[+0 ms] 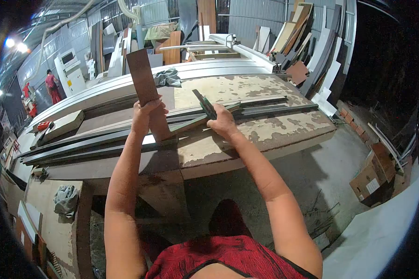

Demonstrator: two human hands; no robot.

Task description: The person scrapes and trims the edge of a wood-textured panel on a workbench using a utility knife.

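My left hand (pixel 146 111) is closed around a narrow brown board (pixel 143 74), which stands nearly upright with its lower end by the workbench (pixel 260 130). In my right hand (pixel 222 122) is a slim dark tool with a green part (pixel 205 103), its tip pointing up and toward the board. The tool's exact kind is too small to make out. Beneath both hands, several long dark strips (pixel 88 145) lie lengthwise across the bench. A grey cloth (pixel 168 77) rests on the bench beyond the board.
Peeling paint covers the bench top. A second grey cloth (pixel 66 201) lies on a lower table at left. Behind are a white sliding saw rail (pixel 239 55) and leaning panels (pixel 295 28). A cardboard box (pixel 368 183) sits at right. Another person (pixel 52 86) stands far left.
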